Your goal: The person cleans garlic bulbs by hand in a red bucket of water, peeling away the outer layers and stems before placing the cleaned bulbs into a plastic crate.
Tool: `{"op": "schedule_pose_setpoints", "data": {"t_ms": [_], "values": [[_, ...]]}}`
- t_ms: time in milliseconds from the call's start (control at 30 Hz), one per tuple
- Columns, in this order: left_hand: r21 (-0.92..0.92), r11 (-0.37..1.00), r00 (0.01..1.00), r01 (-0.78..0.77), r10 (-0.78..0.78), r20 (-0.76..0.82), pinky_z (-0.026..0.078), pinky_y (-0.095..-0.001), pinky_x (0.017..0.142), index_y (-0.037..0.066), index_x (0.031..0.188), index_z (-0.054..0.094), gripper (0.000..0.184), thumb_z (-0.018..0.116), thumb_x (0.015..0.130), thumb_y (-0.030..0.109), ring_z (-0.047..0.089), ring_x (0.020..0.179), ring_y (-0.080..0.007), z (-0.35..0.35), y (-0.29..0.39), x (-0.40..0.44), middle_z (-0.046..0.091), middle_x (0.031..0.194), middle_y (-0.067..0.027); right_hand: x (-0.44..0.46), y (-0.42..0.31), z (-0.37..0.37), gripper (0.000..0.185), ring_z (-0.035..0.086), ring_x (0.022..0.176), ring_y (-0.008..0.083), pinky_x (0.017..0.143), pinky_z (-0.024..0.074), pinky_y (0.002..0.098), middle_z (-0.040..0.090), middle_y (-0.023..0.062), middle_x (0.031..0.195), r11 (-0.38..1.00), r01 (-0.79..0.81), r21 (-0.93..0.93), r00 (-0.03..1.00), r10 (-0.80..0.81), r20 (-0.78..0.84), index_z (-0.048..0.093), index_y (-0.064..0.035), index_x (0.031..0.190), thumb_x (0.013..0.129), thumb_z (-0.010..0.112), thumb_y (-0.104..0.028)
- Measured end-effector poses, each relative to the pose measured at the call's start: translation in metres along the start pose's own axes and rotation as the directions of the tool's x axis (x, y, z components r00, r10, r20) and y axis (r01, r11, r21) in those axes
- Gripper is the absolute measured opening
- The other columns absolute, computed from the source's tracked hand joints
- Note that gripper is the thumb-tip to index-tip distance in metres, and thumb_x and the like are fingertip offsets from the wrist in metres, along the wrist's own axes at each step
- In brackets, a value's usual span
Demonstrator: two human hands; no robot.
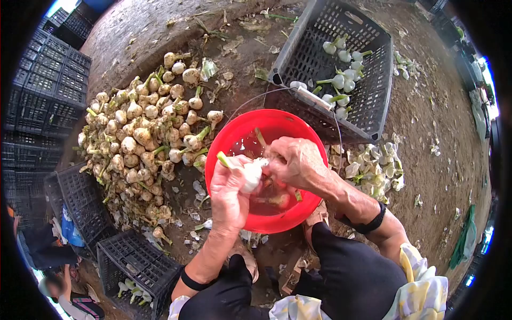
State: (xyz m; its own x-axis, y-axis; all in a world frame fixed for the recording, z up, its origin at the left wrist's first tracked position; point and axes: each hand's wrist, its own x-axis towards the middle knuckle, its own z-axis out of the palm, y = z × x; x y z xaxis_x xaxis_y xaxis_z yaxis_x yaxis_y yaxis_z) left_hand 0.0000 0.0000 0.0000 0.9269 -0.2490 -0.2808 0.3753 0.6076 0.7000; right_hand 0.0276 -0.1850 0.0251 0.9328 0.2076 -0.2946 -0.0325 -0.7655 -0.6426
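Over the red bucket (261, 224), the garlic bulb (250, 178) is gripped by the left hand (228, 191) and best kept steady. The right hand (296, 162) is curled against it; pinching cannot be confirmed.

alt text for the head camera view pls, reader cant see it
A person's left hand holds a white, green-stemmed garlic bulb over a round red plastic bucket, the right hand curled at its end. To the left lies a heap of brownish, dirt-streaked garlic bulbs; at upper right stands a black perforated plastic crate holding cleaner white bulbs.
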Motion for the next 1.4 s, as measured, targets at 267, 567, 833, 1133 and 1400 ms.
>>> {"op": "schedule_pose_setpoints", "data": {"t_ms": [267,567,833,1133,1400], "values": [[0.043,0.997,0.998,-0.066,0.065,0.017,0.044,-0.0354,0.091,-0.002,0.105,0.06,0.024,0.054,0.093,0.019,0.056,0.1,-0.0211,0.003,0.006,0.002,0.06,0.105,-0.0115,-0.009,-0.007,0.007,0.028,0.06,0.067,0.0095,0.059,0.0481,0.0245,0.065,0.0049,0.074,0.627,-0.138,0.767,0.946,-0.147,0.29,0.061,0.002,0.09,0.083,0.069,-0.024],[-0.251,0.968,0.998,0.008,0.006,0.057,0.044,-0.0359,0.086,0.002,0.103,0.053,0.022,0.056,0.092,0.021,0.052,0.099,-0.0243,-0.002,0.004,0.007,0.054,0.099,-0.01,-0.021,-0.001,0.005,0.011,0.064,0.072,0.0173,0.069,0.0521,0.0339,0.065,0.0098,0.074,0.833,0.052,0.551,0.998,-0.053,-0.015,0.059,0.0027,0.082,0.078,0.059,-0.007],[0.396,0.861,0.947,-0.32,0.303,0.105,0.044,-0.0194,0.055,0.006,0.094,0.05,0.019,0.061,0.091,0.021,0.053,0.073,-0.0085,0.008,0.003,0.002,0.05,0.098,-0.0049,-0.025,-0.019,-0.001,0.015,0.065,0.067,0.0222,0.064,0.0494,0.0396,0.064,0.0123,0.067,0.806,0.033,0.592,0.997,-0.068,0.037,0.064,0.0009,0.084,0.078,0.062,-0.013],[0.733,0.335,0.785,-0.592,0.444,0.431,0.042,-0.0259,0.072,0.005,0.09,0.049,0.012,0.058,0.092,0.013,0.048,0.081,-0.0142,0.007,0.002,0.003,0.048,0.092,-0.0054,-0.019,-0.023,0.007,0.026,0.064,0.065,0.0313,0.06,0.048,0.0403,0.062,0.02,0.068,0.858,0.009,0.513,0.993,-0.067,0.096,0.066,-0.0015,0.078,0.075,0.062,-0.027],[0.17,0.921,0.937,-0.349,0.338,0.092,0.044,-0.0273,0.074,0.005,0.093,0.051,0.017,0.055,0.093,0.021,0.05,0.087,-0.0163,0.012,0.011,0.003,0.05,0.096,-0.0062,-0.026,-0.011,-0.004,0.019,0.059,0.06,0.0132,0.055,0.0476,0.0304,0.064,0.0064,0.065,0.769,-0.009,0.639,0.996,-0.049,0.072,0.067,-0.0003,0.083,0.075,0.057,-0.014]]}}
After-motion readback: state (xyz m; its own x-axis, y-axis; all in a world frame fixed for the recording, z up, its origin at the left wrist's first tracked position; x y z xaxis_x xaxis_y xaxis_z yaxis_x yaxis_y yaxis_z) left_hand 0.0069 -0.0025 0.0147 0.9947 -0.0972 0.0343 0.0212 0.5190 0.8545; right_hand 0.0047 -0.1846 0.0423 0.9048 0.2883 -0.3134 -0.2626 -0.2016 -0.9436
